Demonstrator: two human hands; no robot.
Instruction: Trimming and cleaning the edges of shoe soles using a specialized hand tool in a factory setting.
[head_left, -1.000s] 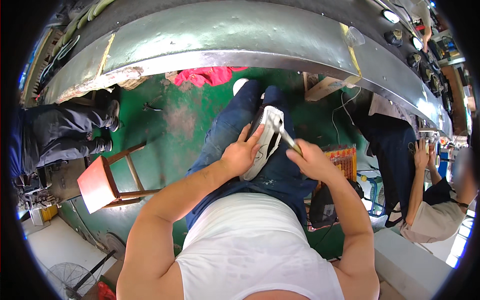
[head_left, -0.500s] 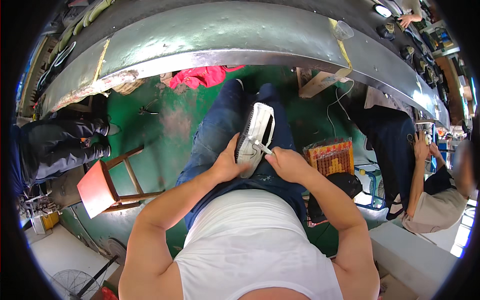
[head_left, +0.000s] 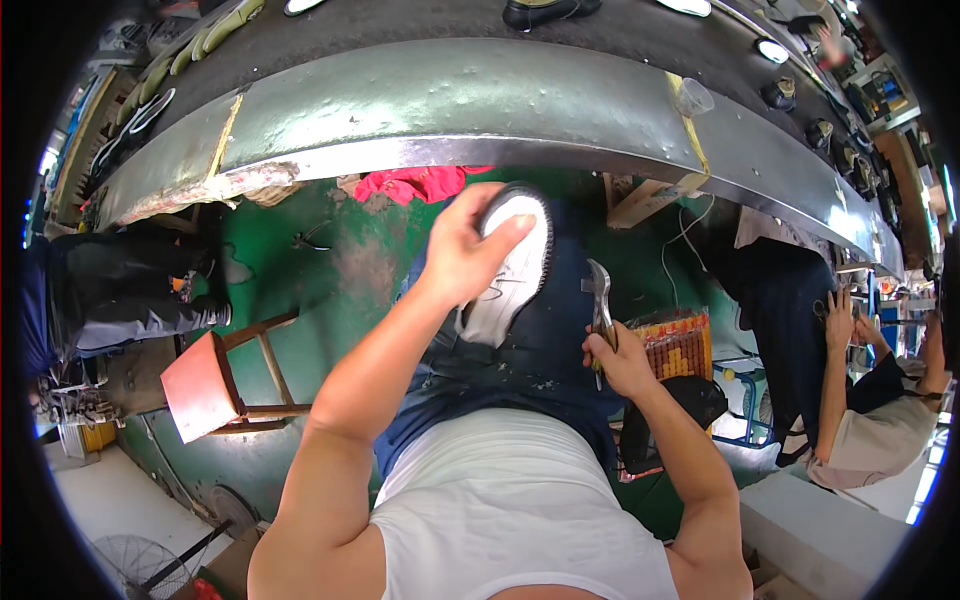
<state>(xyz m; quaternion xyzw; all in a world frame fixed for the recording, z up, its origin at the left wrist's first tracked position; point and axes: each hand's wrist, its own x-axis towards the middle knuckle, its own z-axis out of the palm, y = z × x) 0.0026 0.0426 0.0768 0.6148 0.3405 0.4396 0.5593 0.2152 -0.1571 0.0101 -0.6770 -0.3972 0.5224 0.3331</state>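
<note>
My left hand (head_left: 465,245) grips an unfinished shoe (head_left: 522,270) over my thighs. The shoe's white face is turned up, with a black edge curving round its far end and dark lines marked on it. My thumb presses flat on the white face while the other fingers go round behind, out of sight. Apart from the shoe, over my right thigh, my right hand (head_left: 620,360) is closed round the handles of metal pincers (head_left: 601,290). Their curved jaws point away from me, with a short stub on the left side.
A metal-edged bench (head_left: 450,110) with a dark belt carrying shoes (head_left: 550,12) runs across the front. A red-topped wooden stool (head_left: 200,385) stands left; a beaded seat pad (head_left: 680,345) lies right. A co-worker (head_left: 870,410) sits far right; another person's legs (head_left: 130,290) show left.
My left hand has raised the shoe away from me and turned it, so its white face shows. My right hand has drawn the pincers off the shoe to the right.
</note>
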